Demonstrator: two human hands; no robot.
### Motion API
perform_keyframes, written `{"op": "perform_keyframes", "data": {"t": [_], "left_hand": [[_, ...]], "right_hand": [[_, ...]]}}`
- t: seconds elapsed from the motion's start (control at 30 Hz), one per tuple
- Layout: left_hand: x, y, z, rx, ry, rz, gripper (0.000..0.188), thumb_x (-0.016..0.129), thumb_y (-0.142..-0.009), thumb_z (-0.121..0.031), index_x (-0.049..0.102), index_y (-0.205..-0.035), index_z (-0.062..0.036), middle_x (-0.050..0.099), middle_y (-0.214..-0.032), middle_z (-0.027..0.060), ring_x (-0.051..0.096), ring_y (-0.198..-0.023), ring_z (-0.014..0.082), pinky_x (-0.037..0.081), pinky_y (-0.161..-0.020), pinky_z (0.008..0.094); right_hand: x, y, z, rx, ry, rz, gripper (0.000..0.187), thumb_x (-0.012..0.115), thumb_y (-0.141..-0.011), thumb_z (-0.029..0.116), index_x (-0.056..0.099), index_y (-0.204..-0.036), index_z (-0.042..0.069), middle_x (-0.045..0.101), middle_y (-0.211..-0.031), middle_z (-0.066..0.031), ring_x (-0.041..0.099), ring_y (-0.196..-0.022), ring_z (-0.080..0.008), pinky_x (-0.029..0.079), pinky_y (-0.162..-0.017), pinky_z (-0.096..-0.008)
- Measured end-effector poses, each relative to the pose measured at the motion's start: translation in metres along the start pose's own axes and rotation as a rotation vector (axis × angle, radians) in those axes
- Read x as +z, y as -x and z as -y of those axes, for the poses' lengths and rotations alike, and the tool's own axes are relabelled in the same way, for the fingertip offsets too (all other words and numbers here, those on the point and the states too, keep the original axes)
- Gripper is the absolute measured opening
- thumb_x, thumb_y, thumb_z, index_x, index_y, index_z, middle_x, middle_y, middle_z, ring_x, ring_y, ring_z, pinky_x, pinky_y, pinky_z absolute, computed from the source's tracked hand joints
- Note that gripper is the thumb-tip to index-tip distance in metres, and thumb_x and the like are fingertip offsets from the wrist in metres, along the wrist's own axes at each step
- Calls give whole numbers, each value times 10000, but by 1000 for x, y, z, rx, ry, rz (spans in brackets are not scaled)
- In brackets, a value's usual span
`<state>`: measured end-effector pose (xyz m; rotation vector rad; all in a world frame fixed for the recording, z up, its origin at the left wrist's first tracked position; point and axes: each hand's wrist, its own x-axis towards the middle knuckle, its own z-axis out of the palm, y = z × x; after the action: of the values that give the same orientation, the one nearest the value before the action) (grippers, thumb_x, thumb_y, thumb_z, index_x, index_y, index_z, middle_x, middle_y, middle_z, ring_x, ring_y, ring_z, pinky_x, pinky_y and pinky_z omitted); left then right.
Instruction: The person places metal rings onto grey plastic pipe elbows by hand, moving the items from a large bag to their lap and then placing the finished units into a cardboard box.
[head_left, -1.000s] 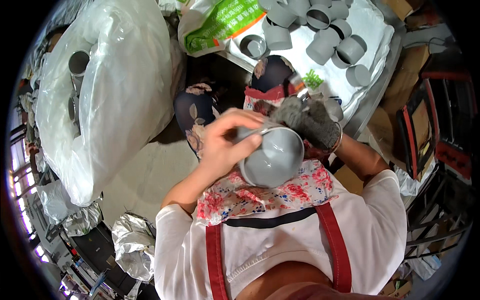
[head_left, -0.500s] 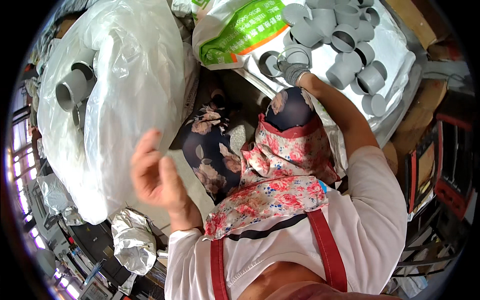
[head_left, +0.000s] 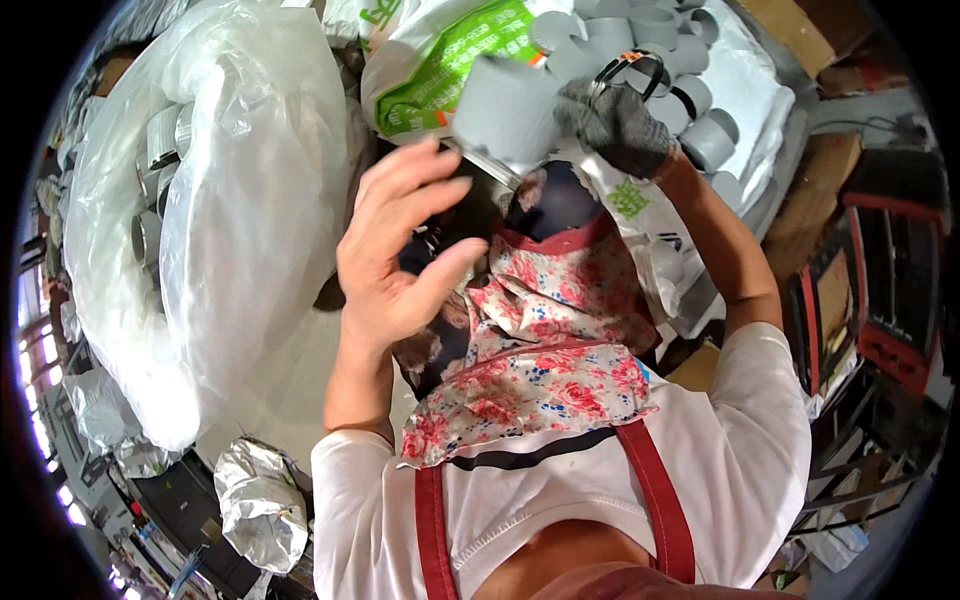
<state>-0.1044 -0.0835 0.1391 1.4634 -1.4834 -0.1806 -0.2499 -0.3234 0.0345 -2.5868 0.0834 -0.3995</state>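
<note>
A grey plastic pipe fitting (head_left: pixel 507 112), short and cylindrical, hangs over my knees, slightly blurred. My right hand (head_left: pixel 622 125), in a dark grey knit glove, grips it by its right edge. Around that hand's fingers shows a thin black-and-orange loop (head_left: pixel 640 68), its kind unclear. My bare left hand (head_left: pixel 405 235) is open, fingers spread and thumb apart, just left of and below the fitting. It holds nothing. Several more grey fittings (head_left: pixel 655 28) lie heaped on a white plastic sheet beyond my right hand.
On the left stands a big clear plastic bag (head_left: pixel 240 200) with grey fittings (head_left: pixel 147 238) inside. A green-and-white printed sack (head_left: pixel 450 70) lies ahead. Cardboard (head_left: pixel 815 195) and a red-and-black rack (head_left: pixel 885 290) are to the right. A crumpled silver bag (head_left: pixel 262 505) sits at lower left.
My right hand has lifted a grey fitting off the heap and brought it left and nearer. My left hand has moved right and up toward it. The view has shifted slightly.
</note>
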Motion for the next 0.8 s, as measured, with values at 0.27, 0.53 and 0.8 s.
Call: {"op": "perform_keyframes", "data": {"t": [0.27,0.53,0.8], "left_hand": [[58,34,-36,-164,255,600,707,680,-686,-286,362,-1261,-26,354,-1313,147,308,-1238,297,263,-1004,374],[69,76,-35,-236,312,530,670,712,-656,-251,397,-1203,-27,414,-1227,120,401,-1154,232,299,-970,331],[72,81,-28,-299,410,616,458,748,-603,-285,504,-896,-32,518,-815,57,502,-787,174,409,-713,281]], "right_hand": [[24,96,106,-48,-805,260,284,491,-830,121,511,-1107,64,532,-1066,-109,519,-970,-235,399,-859,-343],[20,127,128,-52,-496,418,264,478,-834,122,527,-1084,53,525,-1080,-93,500,-1010,-232,375,-903,-341],[25,140,137,-135,-411,219,221,520,-807,152,558,-1020,111,555,-960,-90,560,-808,-250,462,-691,-335]]}}
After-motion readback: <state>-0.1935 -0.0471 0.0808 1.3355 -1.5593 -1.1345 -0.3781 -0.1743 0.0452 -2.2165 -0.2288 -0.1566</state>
